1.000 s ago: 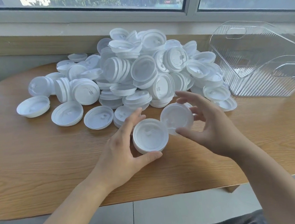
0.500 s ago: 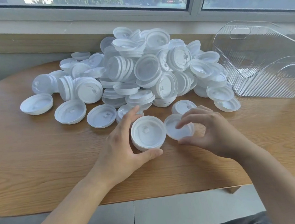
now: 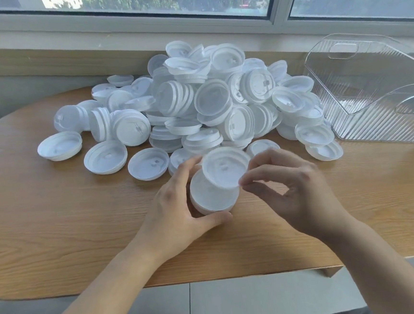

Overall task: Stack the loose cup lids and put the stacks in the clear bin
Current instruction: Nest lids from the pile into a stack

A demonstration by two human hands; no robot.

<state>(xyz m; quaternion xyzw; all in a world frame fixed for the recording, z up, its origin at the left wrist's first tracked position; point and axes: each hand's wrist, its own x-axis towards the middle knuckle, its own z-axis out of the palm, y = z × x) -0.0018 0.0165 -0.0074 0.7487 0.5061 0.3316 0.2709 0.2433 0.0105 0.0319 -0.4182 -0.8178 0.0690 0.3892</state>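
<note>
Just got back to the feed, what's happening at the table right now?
A person is stacking cup lids. The left hand grips a short stack standing on the wooden table, while the right hand pinches one tilted lid just above it. The big loose pile lies behind; the clear bin at right shows no lids inside.

I'm at a wooden table [image 3: 56, 220] under a wide window [image 3: 162, 0] – trees and buildings outside, grey tiled floor [image 3: 239, 304] below – a plain indoor room, home or office I cannot tell.
</note>
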